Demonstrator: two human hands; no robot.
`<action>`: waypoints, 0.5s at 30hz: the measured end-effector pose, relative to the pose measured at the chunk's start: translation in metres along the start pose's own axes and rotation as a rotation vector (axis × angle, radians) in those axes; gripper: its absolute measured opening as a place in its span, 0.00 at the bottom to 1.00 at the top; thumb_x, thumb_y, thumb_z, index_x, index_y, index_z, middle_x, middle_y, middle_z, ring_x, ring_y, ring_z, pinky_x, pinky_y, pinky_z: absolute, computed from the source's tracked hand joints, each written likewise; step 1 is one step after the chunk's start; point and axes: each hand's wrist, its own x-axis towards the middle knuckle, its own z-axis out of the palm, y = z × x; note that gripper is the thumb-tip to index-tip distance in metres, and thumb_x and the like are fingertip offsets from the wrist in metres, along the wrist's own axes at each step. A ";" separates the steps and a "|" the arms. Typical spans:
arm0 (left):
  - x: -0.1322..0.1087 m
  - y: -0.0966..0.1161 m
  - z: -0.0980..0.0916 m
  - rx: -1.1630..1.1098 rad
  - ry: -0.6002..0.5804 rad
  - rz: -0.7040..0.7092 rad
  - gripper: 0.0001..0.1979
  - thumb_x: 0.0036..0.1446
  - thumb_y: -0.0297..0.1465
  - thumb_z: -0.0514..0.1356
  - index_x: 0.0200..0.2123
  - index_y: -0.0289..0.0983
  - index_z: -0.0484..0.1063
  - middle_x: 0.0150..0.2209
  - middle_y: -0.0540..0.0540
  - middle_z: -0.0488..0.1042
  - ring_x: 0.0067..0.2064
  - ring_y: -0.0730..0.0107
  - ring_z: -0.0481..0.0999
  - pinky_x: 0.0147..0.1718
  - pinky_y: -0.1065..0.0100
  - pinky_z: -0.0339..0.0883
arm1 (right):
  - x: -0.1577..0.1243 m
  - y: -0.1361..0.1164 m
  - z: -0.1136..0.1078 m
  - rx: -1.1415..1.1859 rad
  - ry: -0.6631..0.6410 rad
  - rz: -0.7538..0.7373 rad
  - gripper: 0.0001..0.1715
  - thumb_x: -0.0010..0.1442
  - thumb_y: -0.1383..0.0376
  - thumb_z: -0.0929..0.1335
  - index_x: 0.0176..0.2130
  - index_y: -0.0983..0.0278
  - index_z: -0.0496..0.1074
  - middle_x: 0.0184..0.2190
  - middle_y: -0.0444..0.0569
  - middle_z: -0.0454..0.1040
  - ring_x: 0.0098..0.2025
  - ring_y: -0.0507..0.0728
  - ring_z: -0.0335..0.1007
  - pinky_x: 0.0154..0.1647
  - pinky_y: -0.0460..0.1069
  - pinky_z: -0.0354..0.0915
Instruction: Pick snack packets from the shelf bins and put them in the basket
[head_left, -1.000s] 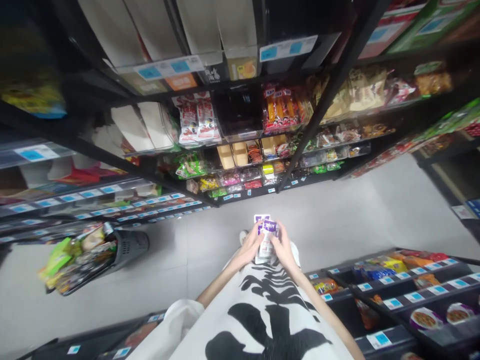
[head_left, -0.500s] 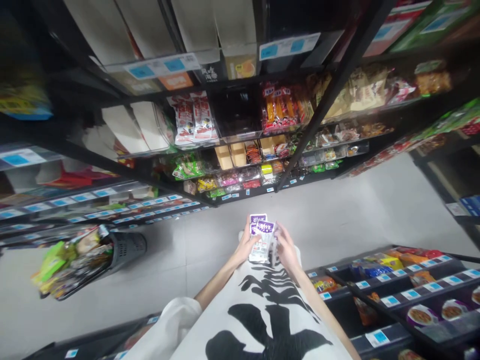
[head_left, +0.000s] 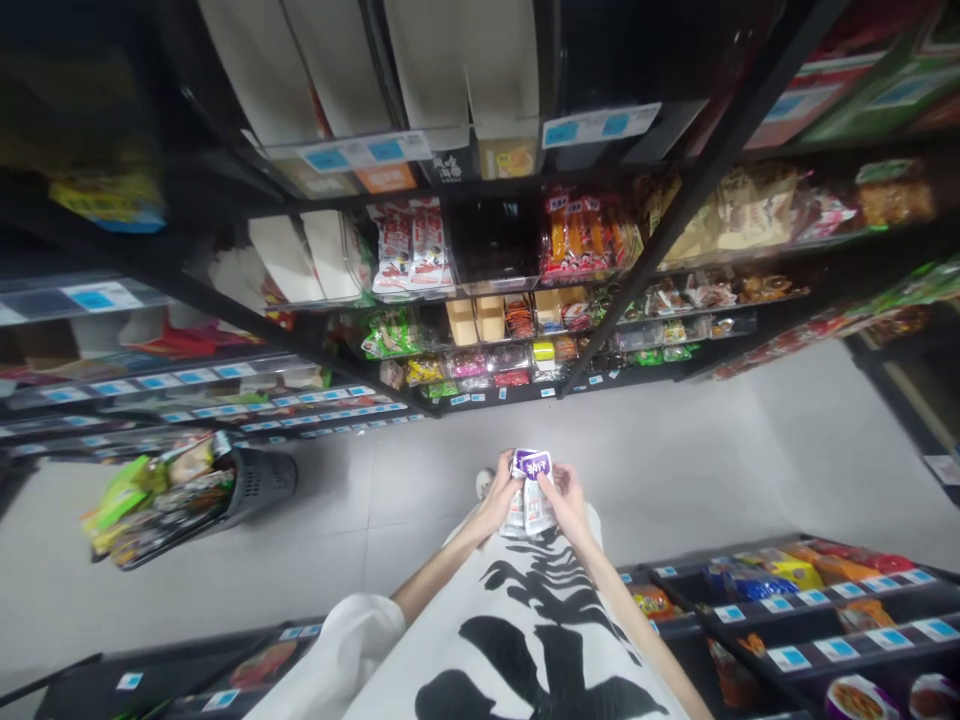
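Small white-and-purple snack packets (head_left: 537, 508) overlap in front of my body, at the middle of the head view. My left hand (head_left: 496, 507) grips them from the left, its thumb over the front of the rear one. From the other side my right hand (head_left: 568, 506) pinches the front packet, thumb on its face. The fingers behind the packets are hidden, and the small print is too blurred to read.
A grey shopping basket (head_left: 259, 485) full of snack packs stands on the floor to the left. Ahead rises a black shelf rack with red-and-white snack bags (head_left: 411, 245). Low shelves with bagged goods (head_left: 757, 580) are at the right, near my body. Grey tiles (head_left: 675, 450) cover the aisle floor.
My right thumb has come onto the face of the front packet, which has shifted slightly right over the other. The view has shifted a little, so the shelves and basket appear further right.
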 end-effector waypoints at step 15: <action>0.006 0.017 0.046 0.136 0.142 0.172 0.19 0.65 0.33 0.54 0.58 0.40 0.64 0.57 0.44 0.72 0.56 0.62 0.72 0.58 0.60 0.62 | -0.005 -0.004 -0.030 0.092 -0.283 0.324 0.42 0.52 0.46 0.76 0.57 0.66 0.67 0.41 0.54 0.81 0.41 0.64 0.80 0.42 0.55 0.74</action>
